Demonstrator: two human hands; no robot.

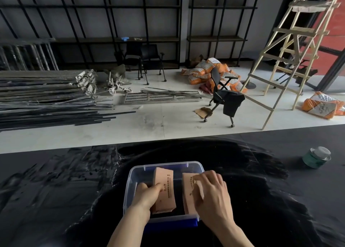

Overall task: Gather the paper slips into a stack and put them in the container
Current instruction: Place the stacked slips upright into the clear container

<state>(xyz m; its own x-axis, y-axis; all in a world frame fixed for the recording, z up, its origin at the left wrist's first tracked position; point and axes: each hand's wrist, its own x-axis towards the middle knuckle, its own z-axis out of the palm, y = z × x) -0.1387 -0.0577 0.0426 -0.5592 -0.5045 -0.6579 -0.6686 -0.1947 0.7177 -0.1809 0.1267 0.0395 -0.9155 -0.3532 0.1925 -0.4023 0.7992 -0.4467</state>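
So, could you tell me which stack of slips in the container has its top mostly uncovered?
The left stack, which the left hand grips at its near left edge; the right hand covers much of the right stack.
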